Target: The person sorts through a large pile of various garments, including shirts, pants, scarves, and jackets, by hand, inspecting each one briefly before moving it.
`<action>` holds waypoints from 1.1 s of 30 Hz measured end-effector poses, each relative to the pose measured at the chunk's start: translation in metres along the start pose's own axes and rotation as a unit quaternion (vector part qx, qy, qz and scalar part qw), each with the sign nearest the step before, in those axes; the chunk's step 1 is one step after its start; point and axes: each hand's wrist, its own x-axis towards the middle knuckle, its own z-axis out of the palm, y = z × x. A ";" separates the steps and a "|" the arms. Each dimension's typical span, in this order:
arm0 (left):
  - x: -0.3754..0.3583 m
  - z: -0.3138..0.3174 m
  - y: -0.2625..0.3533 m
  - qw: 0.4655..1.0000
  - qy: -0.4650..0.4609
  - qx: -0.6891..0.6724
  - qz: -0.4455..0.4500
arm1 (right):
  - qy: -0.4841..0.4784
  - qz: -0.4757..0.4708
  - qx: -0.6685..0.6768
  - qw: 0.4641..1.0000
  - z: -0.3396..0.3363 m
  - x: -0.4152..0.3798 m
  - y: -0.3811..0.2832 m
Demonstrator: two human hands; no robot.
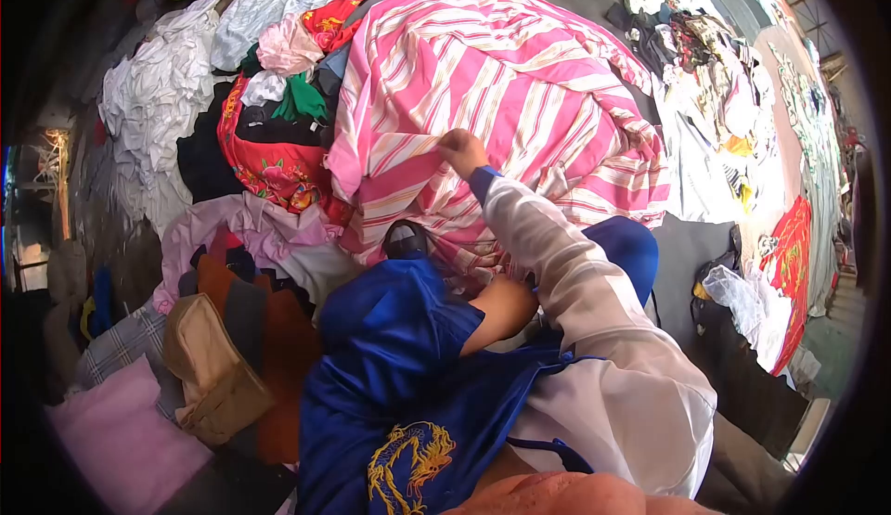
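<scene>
A large pink-and-white striped cloth [520,79] lies heaped and creased in front of me. My right hand [464,153], at the end of a white sleeve with a blue cuff, pinches a raised fold near the cloth's middle. My left arm is in a blue sleeve, and its bare forearm [497,315] crosses behind the right sleeve. That hides my left hand, so its fingers do not show. A dark shoe [406,239] shows at the cloth's near edge.
White garments [162,97] are heaped at the left, with red floral cloth [283,176] closer in. Mixed clothes [715,125] lie at the right. Near my left side are a tan folded piece [213,366] and pink cloth [130,431]. Red cloth [792,274] hangs far right.
</scene>
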 end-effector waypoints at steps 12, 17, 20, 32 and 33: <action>0.014 -0.024 0.004 0.992 0.124 -0.028 0.011 | 0.575 0.440 -0.213 0.656 -0.354 -0.066 0.176; 0.033 -0.024 0.014 0.994 0.095 -0.030 0.043 | 0.107 0.405 -0.430 0.800 -0.275 -0.086 0.210; 0.039 -0.025 0.017 0.997 0.053 -0.025 0.043 | 0.054 0.403 -0.388 0.827 -0.212 -0.099 0.212; 0.025 -0.024 -0.005 0.998 0.040 -0.042 -0.004 | 0.032 0.382 -0.477 0.791 -0.197 -0.062 0.252; 0.024 -0.026 -0.007 0.998 0.055 -0.039 0.003 | 0.035 0.356 -0.498 0.790 -0.207 -0.047 0.255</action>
